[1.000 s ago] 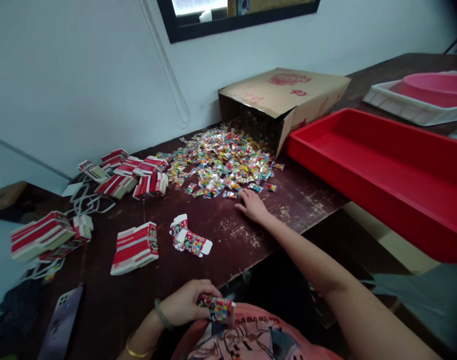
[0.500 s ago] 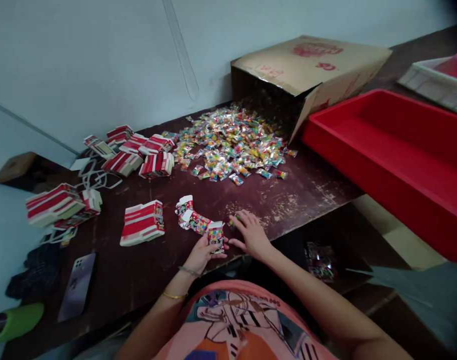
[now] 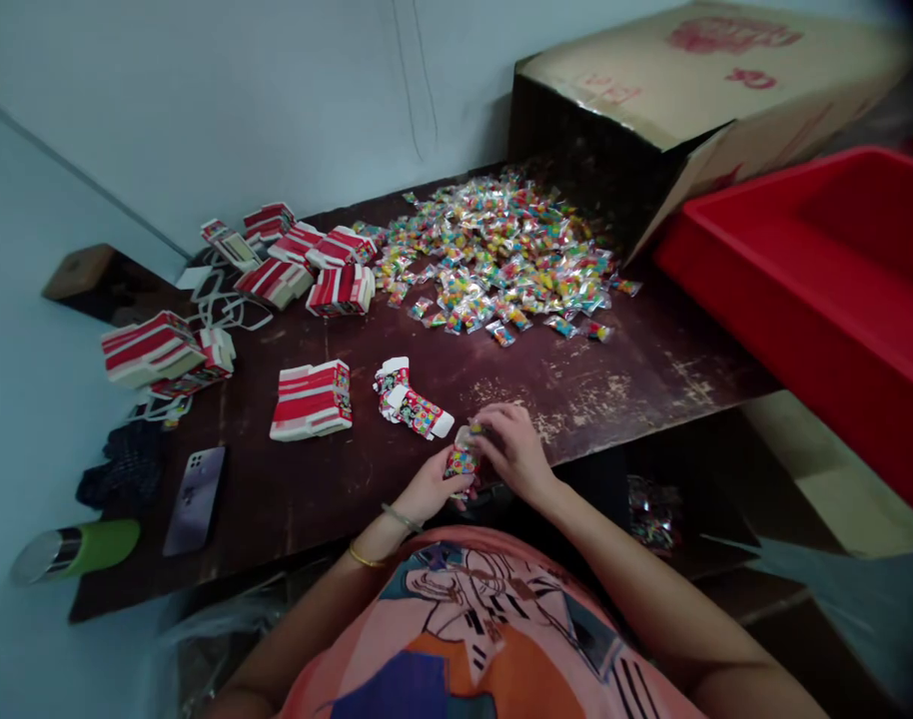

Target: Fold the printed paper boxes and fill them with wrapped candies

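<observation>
Viewing through the head camera, I am observing the left hand gripping a small red, multicolour-printed paperboard carton at the near edge of the dark brown, scuffed table. Its thumb is lying across the printed face, and its other fingers are largely hiding behind the carton. The right hand is curling its fingers over the carton's upper end, where a small clear packet with yellow-green contents is partly showing. Fingers and blur are obscuring this contact; I am unable to tell whether the fingertips are pinching the packet or only touching it.

Two overlapping flat printed cartons are lying just beside the left hand. Beyond the hands, a heap of clear-wrapped multicoloured packets is spreading from the open brown corrugated box, whose interior is disappearing into shadow. The right frame edge is cutting off the deep red rectangular tray.

Red print and strokes are marking the box top, but I am not resolving any word. The carton's lettering is remaining too small to read.
</observation>
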Demonstrator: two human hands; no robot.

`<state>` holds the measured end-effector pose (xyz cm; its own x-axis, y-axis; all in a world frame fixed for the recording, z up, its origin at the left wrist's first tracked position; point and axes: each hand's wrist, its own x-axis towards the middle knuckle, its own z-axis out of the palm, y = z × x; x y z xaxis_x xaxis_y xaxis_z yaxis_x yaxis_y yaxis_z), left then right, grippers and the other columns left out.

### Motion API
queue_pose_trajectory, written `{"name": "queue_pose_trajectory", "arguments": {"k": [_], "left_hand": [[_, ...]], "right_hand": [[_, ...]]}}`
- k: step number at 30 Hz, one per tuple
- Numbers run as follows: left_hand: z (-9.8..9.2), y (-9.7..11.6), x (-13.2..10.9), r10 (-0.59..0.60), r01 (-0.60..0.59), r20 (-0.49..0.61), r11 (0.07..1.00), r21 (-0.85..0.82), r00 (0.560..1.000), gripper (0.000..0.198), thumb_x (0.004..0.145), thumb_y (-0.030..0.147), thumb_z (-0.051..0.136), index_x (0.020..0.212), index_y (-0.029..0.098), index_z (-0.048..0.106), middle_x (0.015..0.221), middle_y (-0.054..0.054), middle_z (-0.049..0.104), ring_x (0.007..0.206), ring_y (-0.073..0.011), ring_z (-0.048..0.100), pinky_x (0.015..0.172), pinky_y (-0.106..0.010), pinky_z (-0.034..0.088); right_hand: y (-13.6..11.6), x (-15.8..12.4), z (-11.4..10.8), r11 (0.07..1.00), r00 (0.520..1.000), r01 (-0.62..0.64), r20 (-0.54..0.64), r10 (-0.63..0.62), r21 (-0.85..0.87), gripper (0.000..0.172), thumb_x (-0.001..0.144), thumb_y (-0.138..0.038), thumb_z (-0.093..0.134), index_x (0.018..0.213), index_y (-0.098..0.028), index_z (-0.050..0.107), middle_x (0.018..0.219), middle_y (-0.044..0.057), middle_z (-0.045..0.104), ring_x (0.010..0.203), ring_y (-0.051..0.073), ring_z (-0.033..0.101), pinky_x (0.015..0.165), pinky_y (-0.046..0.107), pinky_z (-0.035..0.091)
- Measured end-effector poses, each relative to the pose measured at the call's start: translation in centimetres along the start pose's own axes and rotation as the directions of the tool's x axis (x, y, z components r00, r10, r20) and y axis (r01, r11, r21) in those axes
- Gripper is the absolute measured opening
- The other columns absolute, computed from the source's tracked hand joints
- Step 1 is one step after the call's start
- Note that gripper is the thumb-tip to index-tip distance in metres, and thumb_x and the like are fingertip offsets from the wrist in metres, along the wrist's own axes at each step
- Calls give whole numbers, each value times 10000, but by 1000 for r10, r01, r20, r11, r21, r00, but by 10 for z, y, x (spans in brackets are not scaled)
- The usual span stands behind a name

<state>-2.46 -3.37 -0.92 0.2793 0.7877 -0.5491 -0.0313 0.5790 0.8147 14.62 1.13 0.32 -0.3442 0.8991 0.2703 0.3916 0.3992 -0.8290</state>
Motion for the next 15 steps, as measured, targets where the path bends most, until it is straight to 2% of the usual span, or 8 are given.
{"name": "queue_pose_trajectory", "arguments": {"k": [3,5,7,9,11,12,13,15], "left_hand": [[5,3,-2,7,-7,1,999,44,1000,415,706,238,667,1077,134,513,756,-18,621,618,-148,601,441,-201,454],[3,5,-5,21,-20,-15,999,46,1000,419,719,258,670,1091,142,516,764,-15,620,635,-147,599,453,-203,463],[2,7,-7,36,-35,-22,999,35,999,452,725,297,688,1120,152,523,785,-15,619,661,-149,599,466,-204,468],[1,7,-9,46,-46,-28,999,-8,999,485,737,384,690,1137,155,539,808,-25,624,674,-154,600,467,-205,464],[2,5,-8,41,-44,-41,995,-86,998,535,779,543,598,1121,132,572,816,-54,639,669,-167,604,462,-220,461],[3,4,-7,35,-41,-50,991,-125,998,592,798,617,519,1100,113,592,815,-74,649,664,-176,607,461,-231,462],[3,4,-6,29,-38,-59,987,-156,998,658,809,672,441,1077,95,610,814,-94,659,663,-185,612,464,-242,464],[4,3,-4,22,-35,-75,984,-174,997,725,817,708,366,1043,73,635,824,-122,676,680,-198,624,481,-252,469]], "right_hand": [[1,14,-2,994,999,27,42,-23,-107,92,861,-285,605,922,-218,625,991,69,634,1010,236,524,941,423,373],[-1,12,-2,987,986,95,151,-75,-130,97,875,-287,583,927,-224,636,1082,73,614,1099,248,482,984,448,334],[-5,7,-3,986,977,120,189,-97,-118,137,894,-289,546,963,-230,648,1223,80,551,1187,258,428,1019,466,305],[-8,3,-5,997,995,58,90,-53,-49,186,912,-286,504,1020,-235,647,1299,86,487,1219,253,414,1035,458,305],[-8,-1,-8,992,996,-74,-51,80,105,196,905,-303,510,1032,-234,641,1256,87,501,1149,231,480,999,420,362],[-7,-2,-9,960,979,-169,-71,189,225,188,888,-323,535,1017,-230,636,1175,81,538,1048,210,537,935,387,419],[-5,-5,-8,889,951,-278,-25,308,364,189,866,-351,566,992,-225,628,1056,64,575,908,181,577,838,349,470],[0,-10,-5,624,856,-494,212,472,606,249,810,-419,626,948,-213,604,800,6,581,638,121,550,639,279,492]]}}
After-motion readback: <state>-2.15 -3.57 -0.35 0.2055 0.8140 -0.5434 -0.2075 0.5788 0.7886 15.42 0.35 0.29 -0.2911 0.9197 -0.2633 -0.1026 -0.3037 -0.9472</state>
